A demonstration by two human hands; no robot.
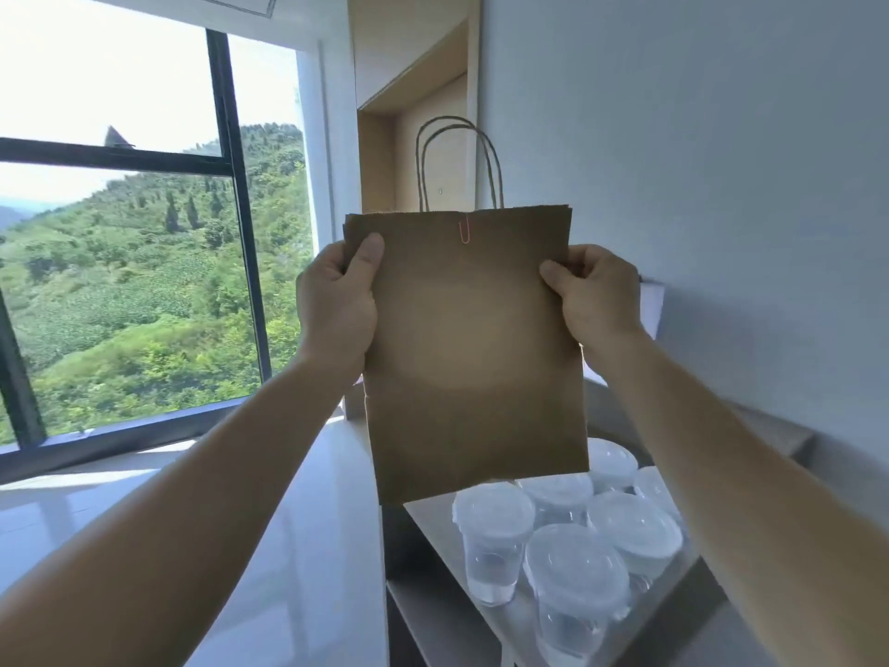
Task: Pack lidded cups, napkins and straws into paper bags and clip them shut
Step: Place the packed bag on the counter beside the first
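Note:
I hold a brown paper bag (474, 358) upright in the air in front of me. My left hand (336, 300) grips its left edge and my right hand (596, 296) grips its right edge, thumbs on the front face. A pink paper clip (464, 230) sits on the bag's top edge at the middle, and the twisted paper handles (457, 161) stand up above it. Several clear lidded cups (567, 536) with a little water stand on the table (433, 527) below the bag at the lower right. What is inside the bag is hidden.
A large window (144, 233) fills the left side, with a glossy white floor (240, 522) below it. A white wall (697, 185) runs close on the right, with white sheets (652, 300) behind my right hand. A wooden alcove (413, 137) stands behind the bag.

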